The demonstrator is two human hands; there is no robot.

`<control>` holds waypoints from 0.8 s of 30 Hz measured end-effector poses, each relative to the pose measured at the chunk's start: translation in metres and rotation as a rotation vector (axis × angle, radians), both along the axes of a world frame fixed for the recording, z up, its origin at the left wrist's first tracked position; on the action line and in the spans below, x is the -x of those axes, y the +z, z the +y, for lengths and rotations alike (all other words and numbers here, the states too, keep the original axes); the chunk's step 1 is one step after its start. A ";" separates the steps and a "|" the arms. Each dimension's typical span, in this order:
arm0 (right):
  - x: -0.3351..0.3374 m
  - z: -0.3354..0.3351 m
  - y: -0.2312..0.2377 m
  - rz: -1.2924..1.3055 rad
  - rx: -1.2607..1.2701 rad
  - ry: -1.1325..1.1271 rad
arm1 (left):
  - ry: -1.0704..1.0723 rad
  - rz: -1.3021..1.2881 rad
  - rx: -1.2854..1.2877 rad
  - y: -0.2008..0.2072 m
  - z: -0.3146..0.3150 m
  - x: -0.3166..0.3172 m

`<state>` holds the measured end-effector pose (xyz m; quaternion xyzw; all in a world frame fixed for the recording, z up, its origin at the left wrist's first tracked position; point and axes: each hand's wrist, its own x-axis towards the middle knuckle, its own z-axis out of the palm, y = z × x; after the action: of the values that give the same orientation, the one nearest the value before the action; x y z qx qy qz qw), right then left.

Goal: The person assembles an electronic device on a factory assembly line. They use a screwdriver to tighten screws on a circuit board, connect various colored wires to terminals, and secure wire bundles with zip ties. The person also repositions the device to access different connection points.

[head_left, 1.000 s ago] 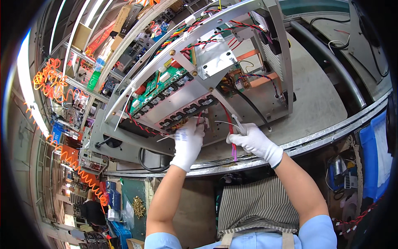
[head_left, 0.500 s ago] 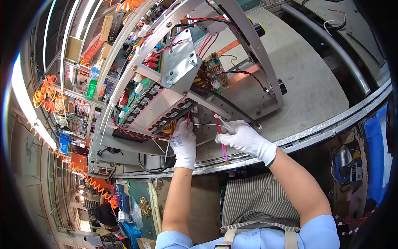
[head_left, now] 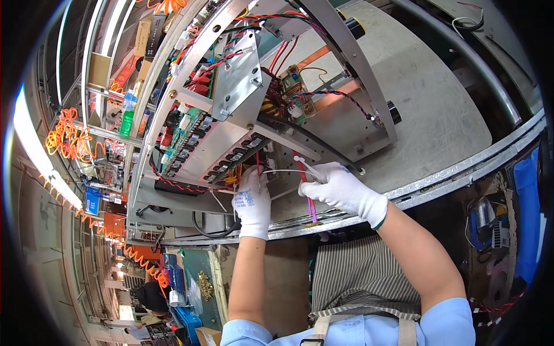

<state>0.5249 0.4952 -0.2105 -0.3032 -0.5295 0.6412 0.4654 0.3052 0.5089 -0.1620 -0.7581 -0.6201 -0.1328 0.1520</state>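
Observation:
Both my hands wear white knit gloves. My left hand (head_left: 252, 199) is closed at the lower edge of the open metal chassis (head_left: 216, 151), its fingertips around a red wire (head_left: 258, 163) and one end of a thin white cable tie (head_left: 284, 170). The tie arches across to my right hand (head_left: 343, 191), which is closed with white strips, seemingly cable ties, between thumb and fingers. A red and purple wire bundle (head_left: 312, 209) hangs beside the right fingertips. Yellow and orange wires (head_left: 232, 175) lie next to the left fingers. What exactly the left fingertips pinch is partly hidden.
The chassis stands on a grey metal bench top (head_left: 427, 104) with a silver front rail (head_left: 415, 196). A black cable (head_left: 311, 142) crosses the chassis. Orange coiled hoses (head_left: 72, 138) hang at left. Blue bins (head_left: 525, 213) stand at right. Another person (head_left: 153, 297) is at lower left.
The chassis appears slightly further left in the picture, and the view has shifted a little. Both hands keep their grips, and the white cable tie between them arches a bit more.

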 end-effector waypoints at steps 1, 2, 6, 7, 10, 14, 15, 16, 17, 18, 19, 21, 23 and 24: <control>0.001 0.000 0.000 0.007 -0.025 -0.013 | 0.019 -0.012 0.018 0.003 0.002 -0.002; 0.002 0.000 0.002 0.006 -0.011 -0.008 | 0.039 -0.024 0.036 0.007 0.005 -0.006; 0.000 -0.003 0.012 -0.013 0.009 0.019 | 0.079 -0.234 0.002 -0.007 0.010 -0.002; -0.003 -0.003 0.011 -0.026 0.010 0.018 | 0.082 -0.255 -0.028 -0.010 0.013 -0.006; -0.001 0.000 0.005 0.025 0.032 0.029 | 0.169 -0.031 0.010 0.002 0.016 -0.016; 0.002 -0.001 0.003 0.036 0.014 0.019 | 0.199 0.044 -0.001 0.001 0.017 -0.012; 0.001 -0.002 0.006 0.025 0.016 0.023 | 0.195 0.041 -0.023 -0.003 0.019 -0.007; 0.000 -0.003 0.009 0.013 0.022 0.025 | 0.180 0.034 -0.043 -0.007 0.020 -0.004; -0.001 -0.004 0.011 0.001 0.029 0.027 | 0.165 0.027 -0.063 -0.009 0.020 -0.001; -0.001 -0.003 0.008 -0.008 0.015 0.016 | 0.150 0.020 -0.083 -0.011 0.021 0.000; 0.000 -0.001 0.005 -0.016 -0.003 0.005 | 0.155 0.004 -0.064 -0.009 0.021 -0.002; -0.001 -0.001 0.005 -0.030 0.020 0.020 | 0.166 -0.030 -0.028 -0.004 0.021 -0.008; -0.005 -0.003 0.012 -0.046 0.099 0.070 | 0.189 0.011 -0.012 -0.002 0.021 -0.006; -0.004 -0.002 0.011 -0.041 0.062 0.061 | 0.200 0.031 -0.005 -0.001 0.021 -0.006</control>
<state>0.5291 0.4937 -0.1997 -0.3144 -0.5279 0.6648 0.4249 0.3112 0.5304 -0.1633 -0.6941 -0.6899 -0.1067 0.1757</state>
